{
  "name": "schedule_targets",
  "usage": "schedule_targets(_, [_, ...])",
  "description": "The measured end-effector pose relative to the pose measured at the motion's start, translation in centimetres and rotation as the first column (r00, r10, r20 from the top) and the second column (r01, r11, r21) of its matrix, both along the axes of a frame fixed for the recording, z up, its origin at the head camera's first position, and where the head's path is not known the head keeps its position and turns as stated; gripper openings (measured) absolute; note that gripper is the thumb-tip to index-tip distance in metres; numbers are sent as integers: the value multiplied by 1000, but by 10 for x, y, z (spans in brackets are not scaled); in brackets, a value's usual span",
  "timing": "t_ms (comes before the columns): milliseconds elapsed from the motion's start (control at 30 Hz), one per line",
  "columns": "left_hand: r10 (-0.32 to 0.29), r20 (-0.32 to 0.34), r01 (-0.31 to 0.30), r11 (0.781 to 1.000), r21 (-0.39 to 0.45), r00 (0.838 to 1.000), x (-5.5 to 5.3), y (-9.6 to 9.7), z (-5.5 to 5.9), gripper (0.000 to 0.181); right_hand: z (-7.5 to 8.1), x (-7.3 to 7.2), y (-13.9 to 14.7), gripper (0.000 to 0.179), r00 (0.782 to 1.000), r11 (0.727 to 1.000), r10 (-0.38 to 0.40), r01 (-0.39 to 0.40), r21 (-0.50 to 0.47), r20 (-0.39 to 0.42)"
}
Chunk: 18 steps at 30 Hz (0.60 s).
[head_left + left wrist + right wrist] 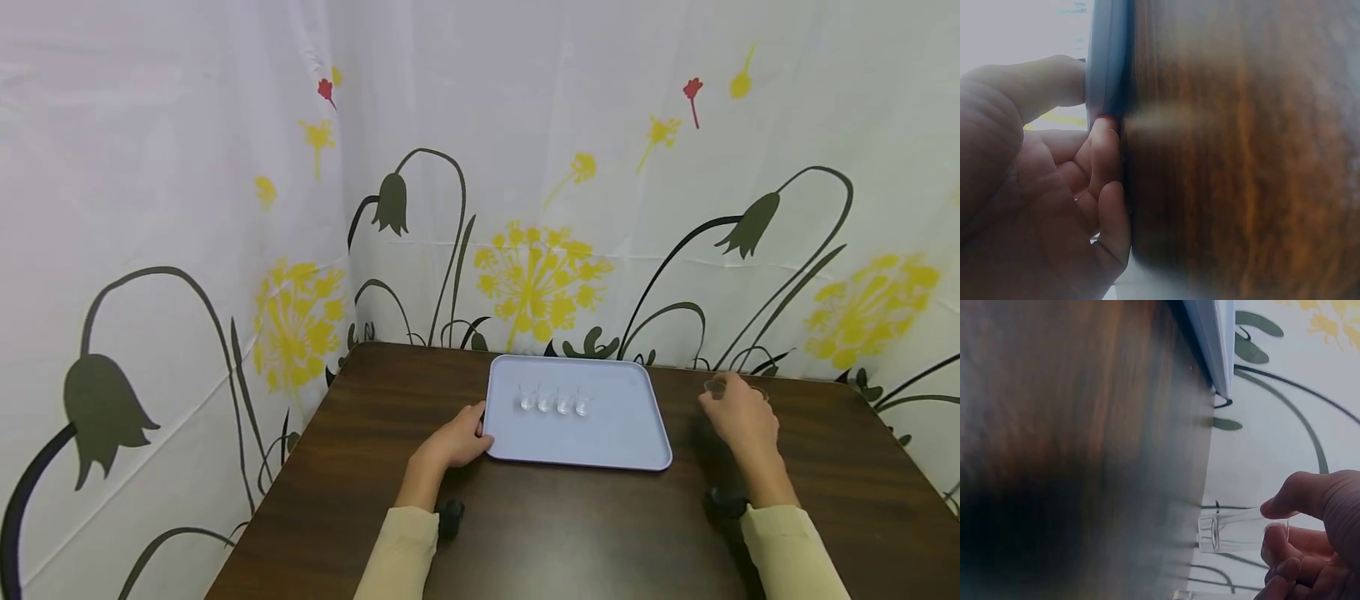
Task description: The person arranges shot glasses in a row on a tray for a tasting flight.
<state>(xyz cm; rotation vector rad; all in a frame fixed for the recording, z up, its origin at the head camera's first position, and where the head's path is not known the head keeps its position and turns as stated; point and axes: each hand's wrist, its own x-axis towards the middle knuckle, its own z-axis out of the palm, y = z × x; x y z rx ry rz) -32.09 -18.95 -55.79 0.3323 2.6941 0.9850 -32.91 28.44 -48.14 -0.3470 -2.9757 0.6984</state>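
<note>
A pale blue-grey tray point(622, 433) lies on the table with several small clear shot glasses point(562, 404) standing on it in a row. At its left edge, my left hand point(457, 437) grips the tray, thumb on the rim and a finger against the underside, as the left wrist view shows. To the right of the tray, my right hand point(742, 414) pinches a clear shot glass point(1238, 531) near its rim between thumb and fingers. Whether that glass's base touches the table, I cannot tell. Another clear glass point(761, 393) is partly hidden behind the right hand.
The dark brown wooden table point(570, 525) runs back to a white curtain point(525, 100) printed with flowers, which also hangs along the left side. A dark band point(726, 502) sits at the right wrist, another point(450, 518) at the left.
</note>
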Motion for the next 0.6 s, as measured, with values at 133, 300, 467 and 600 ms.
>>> schedule_targets(133, [12,3,-12,1000,-2,1000,4,1,6,40,2,1,-10,58,999,999,39,-39,5,-8])
schedule_targets(300, [18,10,-19,1000,10,1000,-4,-1,-10,37,2,6,-21,57,997,997,69,-68,20,-25])
schedule_targets(467, [20,9,-20,1000,-1,1000,-7,0,-10,41,6,8,-30,55,995,996,81,-79,37,-50])
schedule_targets(600, [9,8,-9,1000,-19,1000,-7,0,-5,47,10,9,-39,53,993,995,91,-88,47,-78])
